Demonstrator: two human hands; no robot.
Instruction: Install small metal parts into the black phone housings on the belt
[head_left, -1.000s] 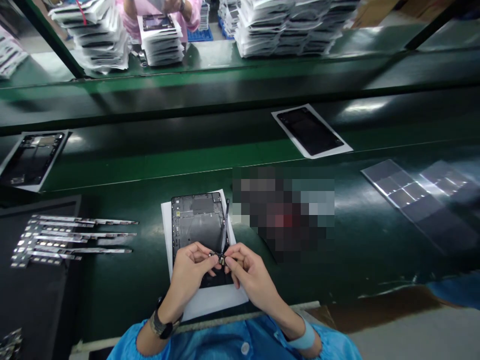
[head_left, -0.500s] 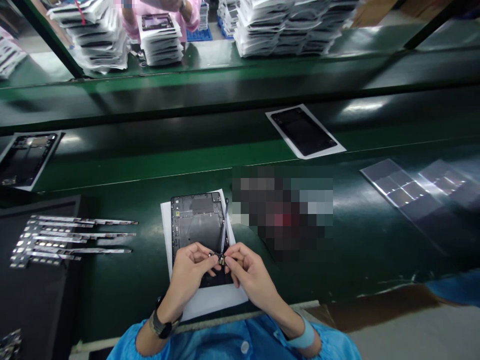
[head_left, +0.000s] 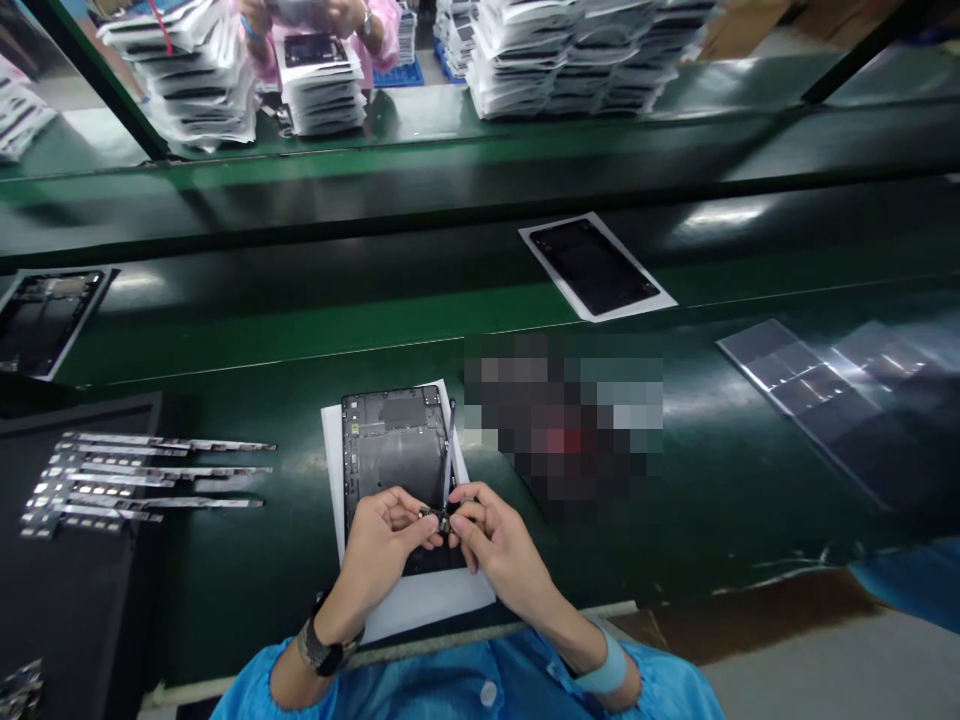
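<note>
A black tablet housing (head_left: 397, 450) lies on a white sheet (head_left: 427, 602) in front of me. Over its lower part, my left hand (head_left: 379, 540) pinches a small circuit board (head_left: 442, 521) between thumb and fingers. From the other side, my right hand (head_left: 501, 548) grips the same board, its fingers curled close to it. A long thin flex cable (head_left: 449, 460) runs up from the board along the housing's right side. My fingertips hide much of the board.
Left, a black tray (head_left: 67, 600) bears several flex-cabled circuit strips (head_left: 150, 470). Two tablet housings on sheets lie on the belt beyond, one at right (head_left: 596, 265). Clear plastic sheets (head_left: 810, 385) lie right. Across, a co-worker's pink sleeves (head_left: 386, 35) show among stacks (head_left: 517, 60).
The tablet housings on the belt have shifted slightly left. The co-worker's hands across the line have come lower into view. My own hands have barely moved, still holding the circuit board.
</note>
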